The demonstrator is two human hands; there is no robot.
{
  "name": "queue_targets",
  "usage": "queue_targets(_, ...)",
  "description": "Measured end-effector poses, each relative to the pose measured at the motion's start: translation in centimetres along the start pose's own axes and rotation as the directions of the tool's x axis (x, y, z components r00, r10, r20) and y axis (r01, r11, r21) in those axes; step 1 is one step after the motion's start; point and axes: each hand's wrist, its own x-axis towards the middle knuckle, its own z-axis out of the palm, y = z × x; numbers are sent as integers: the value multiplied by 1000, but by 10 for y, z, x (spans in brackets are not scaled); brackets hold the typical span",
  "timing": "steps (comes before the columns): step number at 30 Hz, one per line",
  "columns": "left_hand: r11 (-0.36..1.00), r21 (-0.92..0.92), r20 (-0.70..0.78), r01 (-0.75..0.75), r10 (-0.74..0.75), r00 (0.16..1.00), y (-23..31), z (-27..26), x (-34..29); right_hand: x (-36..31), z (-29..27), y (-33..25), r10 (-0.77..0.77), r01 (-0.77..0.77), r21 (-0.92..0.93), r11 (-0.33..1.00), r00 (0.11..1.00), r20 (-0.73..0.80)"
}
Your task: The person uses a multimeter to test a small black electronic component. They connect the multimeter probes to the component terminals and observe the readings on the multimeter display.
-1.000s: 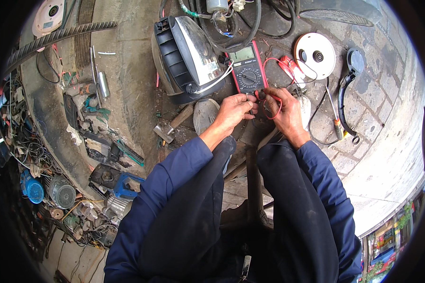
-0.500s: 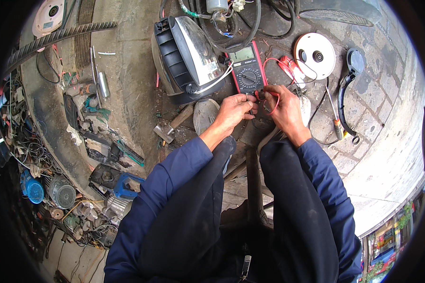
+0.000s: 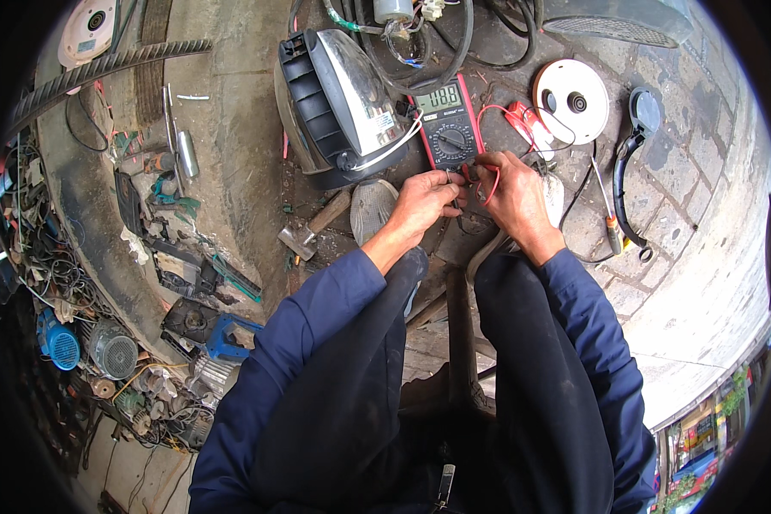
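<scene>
A red-edged multimeter (image 3: 441, 120) with a dark dial lies on the ground in front of me, its screen showing digits. Just below it, my left hand (image 3: 421, 206) is closed in a pinch on something thin and dark, mostly hidden by the fingers. Close beside it, my right hand (image 3: 520, 199) pinches a red test probe, whose red lead (image 3: 493, 184) loops over the fingers. The fingertips of both hands nearly meet over a small dark piece too hidden to name. An electric kettle (image 3: 364, 103), shiny with a black handle, lies left of the meter.
A round white kettle base (image 3: 587, 103), a screwdriver (image 3: 612, 227) and a curved black handle piece (image 3: 630, 184) lie to the right. Left of my hands is a hammer (image 3: 317, 224). Black cable (image 3: 463, 51) coils behind. Motors and scrap (image 3: 111, 351) are heaped at far left.
The multimeter screen has gone from blank to showing digits. My right fingers and the red lead have shifted slightly; my left hand looks the same.
</scene>
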Motion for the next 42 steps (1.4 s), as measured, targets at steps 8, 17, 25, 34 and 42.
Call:
queue_targets(8,1000,-22,27,18,-18,999,1,-1,-2,-15,-9,-9,-104,112,90,990,990,-92)
queue_targets(17,919,-369,234,140,-54,971,0,-6,-15,-40,-13,-9,-470,470,35,882,882,16)
queue_targets(25,848,-471,294,242,-107,950,-13,-11,-9,-43,-21,-7,-467,473,1,881,869,162)
queue_targets(34,867,-437,312,239,-103,945,-10,-14,-8,-46,-25,-1,-361,359,97,928,933,0)
queue_targets(42,937,-276,308,216,-126,943,-6,-11,-10,-24,-37,43,-52,-18,-289,957,971,-232)
